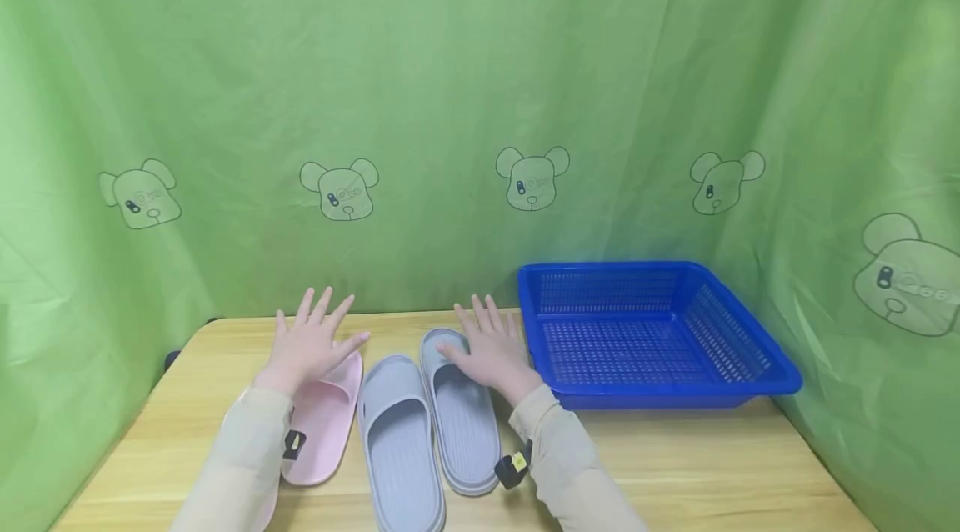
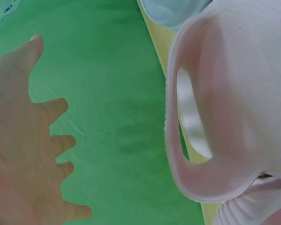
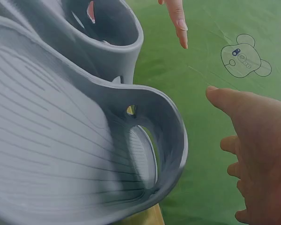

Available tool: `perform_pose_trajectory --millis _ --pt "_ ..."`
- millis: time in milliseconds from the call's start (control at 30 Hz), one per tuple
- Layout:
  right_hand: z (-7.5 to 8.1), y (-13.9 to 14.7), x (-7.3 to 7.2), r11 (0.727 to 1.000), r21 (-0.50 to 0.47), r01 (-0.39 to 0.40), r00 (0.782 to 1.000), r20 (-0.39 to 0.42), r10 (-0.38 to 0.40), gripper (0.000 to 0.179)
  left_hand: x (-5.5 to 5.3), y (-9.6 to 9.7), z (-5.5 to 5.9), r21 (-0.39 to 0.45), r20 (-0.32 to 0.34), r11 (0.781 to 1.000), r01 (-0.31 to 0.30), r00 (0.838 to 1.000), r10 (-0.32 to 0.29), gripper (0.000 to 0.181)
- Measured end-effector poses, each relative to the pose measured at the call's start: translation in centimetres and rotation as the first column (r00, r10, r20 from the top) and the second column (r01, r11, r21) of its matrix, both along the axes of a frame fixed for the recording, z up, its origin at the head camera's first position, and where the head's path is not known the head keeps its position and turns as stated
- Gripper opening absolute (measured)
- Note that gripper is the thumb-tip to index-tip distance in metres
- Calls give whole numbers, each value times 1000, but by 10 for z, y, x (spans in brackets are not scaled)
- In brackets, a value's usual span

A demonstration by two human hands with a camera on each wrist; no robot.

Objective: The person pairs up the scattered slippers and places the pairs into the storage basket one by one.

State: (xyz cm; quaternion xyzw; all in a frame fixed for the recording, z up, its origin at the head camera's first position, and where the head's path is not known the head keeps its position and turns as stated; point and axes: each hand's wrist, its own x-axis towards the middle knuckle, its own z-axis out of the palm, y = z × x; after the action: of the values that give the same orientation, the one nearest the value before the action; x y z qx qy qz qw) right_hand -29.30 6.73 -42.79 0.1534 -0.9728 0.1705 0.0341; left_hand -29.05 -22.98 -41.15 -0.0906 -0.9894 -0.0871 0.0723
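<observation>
My left hand (image 1: pixel 303 353), fingers spread, is held over the far end of a pink slipper (image 1: pixel 326 432). A second pink slipper shows only as an edge beside the left forearm, which hides most of it. To the right, a pair of grey slippers lies side by side: the left grey slipper (image 1: pixel 405 457) and the right grey slipper (image 1: pixel 467 424). Above the toe of the latter is my right hand (image 1: pixel 491 353), fingers also spread. In the wrist views, the left hand (image 2: pixel 23 145) and right hand (image 3: pixel 267 154) appear apart from the slippers and hold nothing.
A blue plastic basket (image 1: pixel 660 388) with mesh walls stands at the back right of the wooden table (image 1: pixel 675 474), close to the right hand. Green curtain (image 1: pixel 435 98) with bear-head prints surrounds the table at the back and both sides.
</observation>
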Motion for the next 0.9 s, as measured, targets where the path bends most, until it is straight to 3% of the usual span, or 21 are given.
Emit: perform_pose_trajectory --millis 300,900 --pt "-9 -3 6 998 -34 -49 998 -30 48 80 15 10 0 33 20 999 -2 1000 1 78" --pt "-23 -1 9 991 1 -136 990 -30 136 81 34 29 -18 96 -9 995 30 1000 -29 79"
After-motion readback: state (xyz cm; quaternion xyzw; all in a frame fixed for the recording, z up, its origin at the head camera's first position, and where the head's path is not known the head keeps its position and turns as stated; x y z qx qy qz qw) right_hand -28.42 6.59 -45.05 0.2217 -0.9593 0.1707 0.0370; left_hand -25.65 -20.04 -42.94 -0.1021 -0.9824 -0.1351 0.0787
